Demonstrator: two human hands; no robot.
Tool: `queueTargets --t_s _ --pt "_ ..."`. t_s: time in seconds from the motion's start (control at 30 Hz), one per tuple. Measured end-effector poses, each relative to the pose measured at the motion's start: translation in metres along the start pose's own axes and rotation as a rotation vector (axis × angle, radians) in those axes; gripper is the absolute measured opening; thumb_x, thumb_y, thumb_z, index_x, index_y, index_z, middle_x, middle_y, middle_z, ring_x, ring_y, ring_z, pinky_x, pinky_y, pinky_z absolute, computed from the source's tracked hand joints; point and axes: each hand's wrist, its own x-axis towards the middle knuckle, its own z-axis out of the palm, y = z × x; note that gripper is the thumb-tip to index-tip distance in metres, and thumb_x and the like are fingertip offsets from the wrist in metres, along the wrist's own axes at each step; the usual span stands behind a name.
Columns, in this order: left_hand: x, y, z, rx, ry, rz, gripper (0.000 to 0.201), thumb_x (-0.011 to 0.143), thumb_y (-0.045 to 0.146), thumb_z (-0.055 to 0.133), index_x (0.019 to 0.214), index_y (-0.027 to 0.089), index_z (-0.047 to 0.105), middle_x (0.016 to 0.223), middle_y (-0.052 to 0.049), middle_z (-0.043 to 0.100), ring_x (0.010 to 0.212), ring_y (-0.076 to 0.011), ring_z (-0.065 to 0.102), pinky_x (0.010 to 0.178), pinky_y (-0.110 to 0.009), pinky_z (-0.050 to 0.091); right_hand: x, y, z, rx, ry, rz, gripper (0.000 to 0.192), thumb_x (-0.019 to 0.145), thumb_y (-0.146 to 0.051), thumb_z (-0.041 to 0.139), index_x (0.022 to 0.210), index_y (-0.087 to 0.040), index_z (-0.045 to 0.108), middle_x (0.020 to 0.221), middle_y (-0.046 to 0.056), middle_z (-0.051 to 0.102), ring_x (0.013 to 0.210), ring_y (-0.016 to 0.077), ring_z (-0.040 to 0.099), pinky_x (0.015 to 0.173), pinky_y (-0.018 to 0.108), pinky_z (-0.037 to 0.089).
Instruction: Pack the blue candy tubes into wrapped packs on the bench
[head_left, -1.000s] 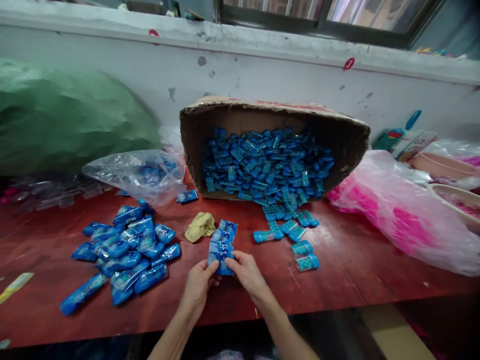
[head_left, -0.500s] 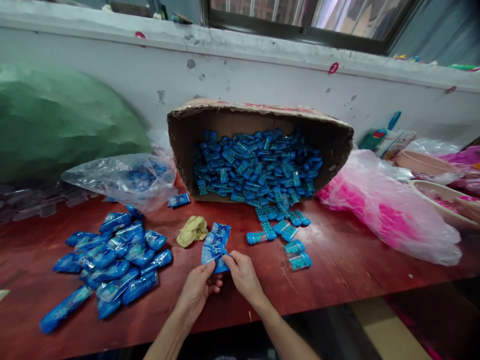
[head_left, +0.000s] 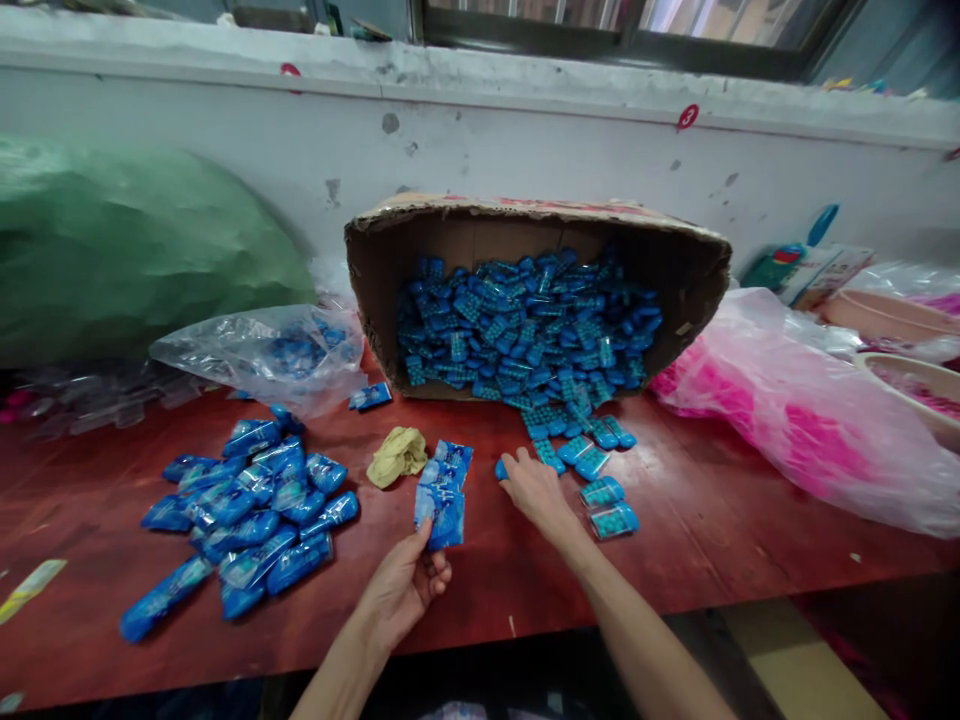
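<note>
The left hand [head_left: 405, 590] pinches the near end of a glossy blue printed plastic bag [head_left: 442, 490], thumb on top and fingers curled beneath; the bag lies flat and crinkled on the worn red wooden table [head_left: 712, 520], pointing away from the person. The right hand [head_left: 534, 488] rests palm down with fingers closed over a small blue capsule-shaped case [head_left: 501, 468] at the edge of the spill. More such cases [head_left: 600, 480], rounded and clear-lidded with beads inside, tumble from a tipped, frayed cardboard box [head_left: 540, 300]. A crumpled yellow cloth [head_left: 397, 455] lies just left of the bag, and a heap of filled shiny blue packets [head_left: 247, 505] sits further left. A clear plastic sack [head_left: 262, 350] and a pink-tinted sack [head_left: 795, 420] flank the box.

0.5 s ago both hands gripped the bag; since then the right has left it for the cases.
</note>
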Motion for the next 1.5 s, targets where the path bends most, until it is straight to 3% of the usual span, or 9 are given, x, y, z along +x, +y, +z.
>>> queueTargets --t_s 0.13,0.23,0.33,0.43,0.6,0.7,1.17,1.37,1.5 --pt "0.0 0.001 -0.001 -0.051 0.001 -0.038 0.014 0.08 0.021 0.052 0.069 0.014 0.052 0.046 -0.001 0.058 0.041 -0.0101 0.056 0.037 -0.016 0.042 0.0 -0.008 -0.001 0.073 0.027 0.051 0.041 0.085 -0.011 0.035 0.126 -0.013 0.04 0.099 0.018 0.058 0.084 0.0273 0.062 0.065 0.034 0.044" --pt "0.004 0.0 -0.004 -0.07 -0.004 -0.025 0.013 0.08 0.02 0.053 0.068 0.014 0.052 0.047 -0.001 0.058 0.042 -0.0105 0.056 0.038 -0.016 0.043 0.0 -0.003 -0.003 0.181 0.011 0.083 0.038 0.083 -0.007 0.033 0.117 -0.008 0.049 0.094 0.021 0.061 0.085 0.0295 0.062 0.068 0.038 0.045" --pt "0.005 -0.002 -0.006 -0.111 -0.042 0.02 0.015 0.078 0.022 0.055 0.066 0.015 0.051 0.044 0.001 0.055 0.041 -0.0101 0.055 0.036 -0.016 0.041 0.0 0.006 -0.01 0.354 -0.013 0.076 0.033 0.081 -0.011 0.039 0.11 -0.011 0.055 0.091 0.016 0.064 0.088 0.0266 0.062 0.073 0.036 0.046" --pt "0.004 -0.002 -0.007 -0.109 -0.063 0.054 0.018 0.079 0.027 0.054 0.065 0.015 0.051 0.044 0.001 0.055 0.041 -0.0106 0.054 0.035 -0.016 0.039 -0.007 0.011 -0.022 0.554 -0.058 0.07 0.038 0.083 -0.017 0.037 0.121 -0.014 0.044 0.072 0.006 0.065 0.071 0.0185 0.065 0.061 0.029 0.051" --pt "0.008 -0.004 -0.009 -0.072 -0.06 0.146 0.02 0.071 0.031 0.063 0.066 0.015 0.052 0.046 0.0 0.058 0.044 -0.012 0.056 0.037 -0.017 0.04 -0.033 -0.007 -0.033 1.536 -0.16 0.16 0.042 0.077 -0.028 0.05 0.117 -0.019 0.042 0.065 -0.003 0.058 0.052 0.0127 0.061 0.041 0.023 0.052" --pt "0.011 -0.006 -0.008 -0.021 -0.088 0.201 0.026 0.065 0.036 0.068 0.066 0.015 0.054 0.046 0.0 0.059 0.044 -0.0123 0.056 0.038 -0.018 0.04 -0.044 -0.023 -0.032 1.823 -0.176 0.208 0.042 0.07 -0.028 0.059 0.11 -0.021 0.047 0.073 -0.002 0.059 0.051 0.0112 0.06 0.038 0.021 0.051" --pt "0.019 -0.002 -0.027 0.339 -0.088 0.497 0.031 0.066 0.044 0.064 0.062 0.013 0.062 0.051 -0.002 0.063 0.049 -0.0142 0.057 0.05 -0.025 0.046 -0.062 -0.041 -0.017 1.758 -0.023 0.219 0.038 0.072 -0.029 0.061 0.106 -0.022 0.047 0.083 -0.001 0.058 0.059 0.0123 0.062 0.04 0.021 0.052" --pt "0.015 -0.002 -0.021 0.298 -0.056 0.468 0.03 0.063 0.042 0.067 0.066 0.012 0.063 0.054 -0.002 0.064 0.051 -0.0153 0.059 0.052 -0.026 0.047 -0.067 -0.048 -0.007 1.75 0.005 0.226 0.042 0.072 -0.03 0.061 0.112 -0.023 0.048 0.089 0.001 0.057 0.063 0.0133 0.062 0.042 0.022 0.053" --pt "0.006 -0.002 -0.006 0.083 -0.043 0.316 0.031 0.059 0.039 0.071 0.073 0.014 0.06 0.063 -0.003 0.068 0.058 -0.0165 0.062 0.055 -0.026 0.049 -0.078 -0.056 0.011 1.476 0.111 0.116 0.034 0.074 -0.024 0.06 0.107 -0.024 0.051 0.089 0.002 0.059 0.072 0.0169 0.061 0.053 0.027 0.054"
